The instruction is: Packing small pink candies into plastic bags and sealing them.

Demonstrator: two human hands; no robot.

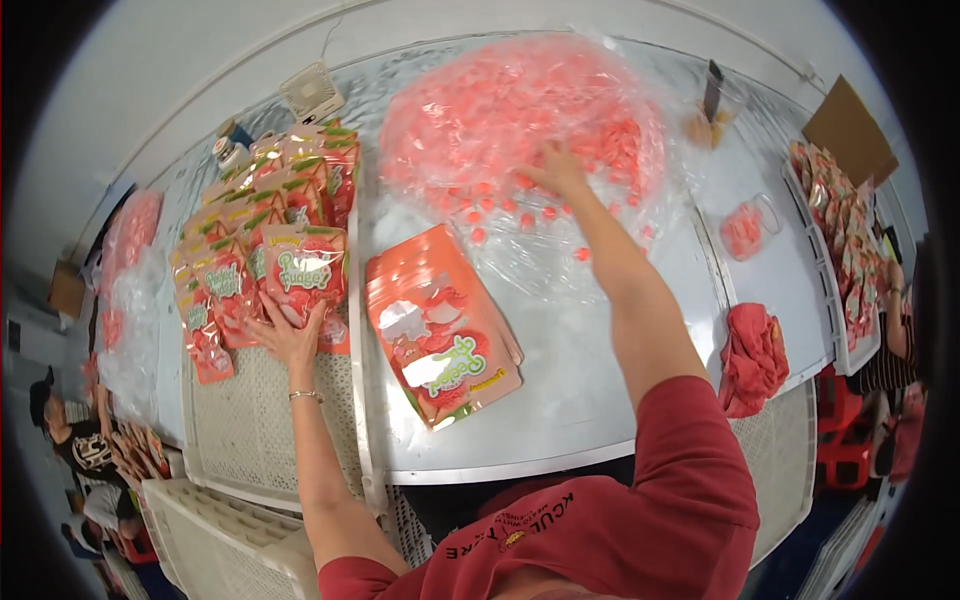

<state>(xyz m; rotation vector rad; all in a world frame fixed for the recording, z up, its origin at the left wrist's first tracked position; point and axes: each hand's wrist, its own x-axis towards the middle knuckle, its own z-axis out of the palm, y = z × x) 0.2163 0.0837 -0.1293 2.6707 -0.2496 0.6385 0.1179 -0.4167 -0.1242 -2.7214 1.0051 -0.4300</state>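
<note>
My left hand (pixel 287 330) rests with spread fingers on the lower front of a shiny pink candy pouch (pixel 305 268). That pouch leans against rows of similar filled pouches in a white perforated crate (pixel 270 425). Over on the far side, my right hand (pixel 556 172) reaches onto a large clear plastic bag (pixel 450 115) of round pink candies (pixel 620 145). Its fingers look apart, and nothing shows held in them; the fingertips are partly lost among the candies and film. Between my arms lies a fanned stack of flat pink pouches (pixel 440 335) on the metal table.
Right of the bag stand a clear jar of pink candies (pixel 745 230) and a clear cup (pixel 710 125). A red cloth (pixel 752 360) lies near the table's right edge. Another pouch-filled crate (pixel 835 290) is beyond it. A small fan (pixel 310 92) stands at the back. Co-workers are at both sides.
</note>
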